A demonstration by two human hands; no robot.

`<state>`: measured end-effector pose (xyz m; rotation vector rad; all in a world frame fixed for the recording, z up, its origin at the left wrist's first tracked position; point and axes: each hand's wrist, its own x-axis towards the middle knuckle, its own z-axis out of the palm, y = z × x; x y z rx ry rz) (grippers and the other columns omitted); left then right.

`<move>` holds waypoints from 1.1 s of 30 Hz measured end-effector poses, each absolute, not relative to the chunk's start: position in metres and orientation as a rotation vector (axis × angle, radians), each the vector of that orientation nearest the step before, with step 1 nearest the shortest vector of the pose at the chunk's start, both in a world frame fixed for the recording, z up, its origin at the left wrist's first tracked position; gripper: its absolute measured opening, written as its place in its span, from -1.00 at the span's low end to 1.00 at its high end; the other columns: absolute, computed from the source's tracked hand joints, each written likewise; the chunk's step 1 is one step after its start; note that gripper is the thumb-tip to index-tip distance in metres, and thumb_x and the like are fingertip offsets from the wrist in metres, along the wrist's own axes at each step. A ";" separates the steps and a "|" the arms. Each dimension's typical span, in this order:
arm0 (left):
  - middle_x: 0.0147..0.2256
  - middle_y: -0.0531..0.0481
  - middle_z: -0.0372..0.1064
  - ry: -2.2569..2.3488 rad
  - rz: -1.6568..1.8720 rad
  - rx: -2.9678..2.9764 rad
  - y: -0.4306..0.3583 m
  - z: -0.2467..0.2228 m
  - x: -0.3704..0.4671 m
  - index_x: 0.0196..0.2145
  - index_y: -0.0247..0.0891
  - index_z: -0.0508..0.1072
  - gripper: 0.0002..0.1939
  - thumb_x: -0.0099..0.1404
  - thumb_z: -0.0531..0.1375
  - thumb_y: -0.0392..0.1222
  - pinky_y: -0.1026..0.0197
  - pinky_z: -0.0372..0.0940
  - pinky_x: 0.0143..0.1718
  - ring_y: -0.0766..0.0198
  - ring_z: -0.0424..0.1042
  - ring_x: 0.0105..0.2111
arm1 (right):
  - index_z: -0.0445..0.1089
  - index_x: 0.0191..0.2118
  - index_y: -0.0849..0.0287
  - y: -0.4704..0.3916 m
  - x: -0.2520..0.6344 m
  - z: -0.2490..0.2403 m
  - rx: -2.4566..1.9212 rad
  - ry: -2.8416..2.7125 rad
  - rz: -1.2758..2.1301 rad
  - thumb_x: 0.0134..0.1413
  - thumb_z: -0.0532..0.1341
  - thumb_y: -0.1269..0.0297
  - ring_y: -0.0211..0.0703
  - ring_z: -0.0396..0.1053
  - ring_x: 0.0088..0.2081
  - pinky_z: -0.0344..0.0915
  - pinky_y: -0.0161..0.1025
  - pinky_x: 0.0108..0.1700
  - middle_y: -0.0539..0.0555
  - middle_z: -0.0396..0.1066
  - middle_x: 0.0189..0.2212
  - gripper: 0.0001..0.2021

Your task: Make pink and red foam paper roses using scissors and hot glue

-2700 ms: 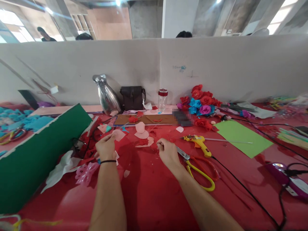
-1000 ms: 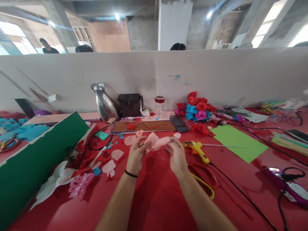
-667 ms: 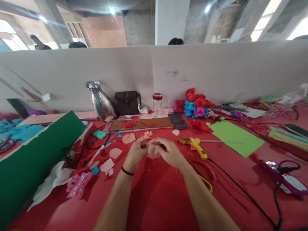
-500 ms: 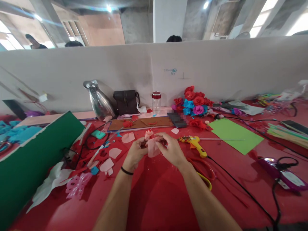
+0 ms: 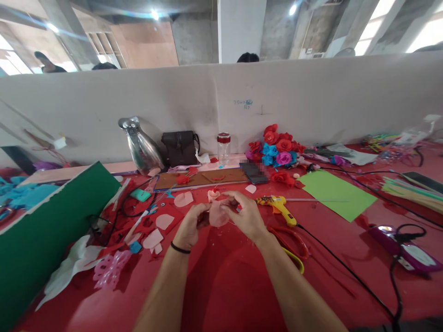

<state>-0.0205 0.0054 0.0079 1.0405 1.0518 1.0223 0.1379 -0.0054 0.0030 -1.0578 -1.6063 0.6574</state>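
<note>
On the pale partition point(image 5: 148, 97), blue-green handwriting point(image 5: 243, 103) is seen: "25" seems to be written above "167"; the characters between are blurred.

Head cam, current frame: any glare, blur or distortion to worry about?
Head view: ceiling lights streak across the top, windows blown out at both upper corners; highlights on the metal jug; pale sheen on the red table, lower left; soft shadow between the forearms; pixelated patch over the phone; wide-angle stretch towards the edges; fine detail soft around the pink petal.
</note>
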 end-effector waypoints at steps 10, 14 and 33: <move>-0.69 0.15 0.13 1.132 0.995 1.195 0.011 0.009 -0.033 -0.68 -0.33 0.37 -0.66 -0.17 0.37 -0.03 0.34 -0.06 -0.60 0.49 0.03 -0.65 | 0.37 -0.20 0.13 -0.002 0.142 0.001 -1.157 -1.301 0.536 0.01 0.18 0.24 -0.20 0.38 -0.38 0.30 -0.25 -0.26 0.03 0.42 -0.43 -0.80; -0.62 0.15 0.15 1.118 1.074 1.169 0.013 0.011 -0.041 -0.59 -0.31 0.37 -0.67 -0.18 0.38 -0.05 0.35 -0.03 -0.59 0.46 0.09 -0.62 | 0.38 -0.40 0.15 -0.004 0.145 0.003 -1.361 -1.176 0.508 0.05 0.13 0.10 -0.17 0.35 -0.48 0.27 -0.23 -0.34 0.03 0.40 -0.55 -0.77; -0.56 0.07 0.27 1.029 1.070 1.244 0.009 0.017 -0.038 -0.50 -0.33 0.44 -0.76 -0.07 0.32 -0.10 0.33 0.04 -0.54 0.42 0.14 -0.57 | 0.40 -0.36 0.17 -0.012 0.108 0.000 -1.020 -0.941 1.367 -0.30 0.35 0.26 -0.22 0.38 -0.42 0.28 -0.28 -0.34 0.00 0.48 -0.45 -0.74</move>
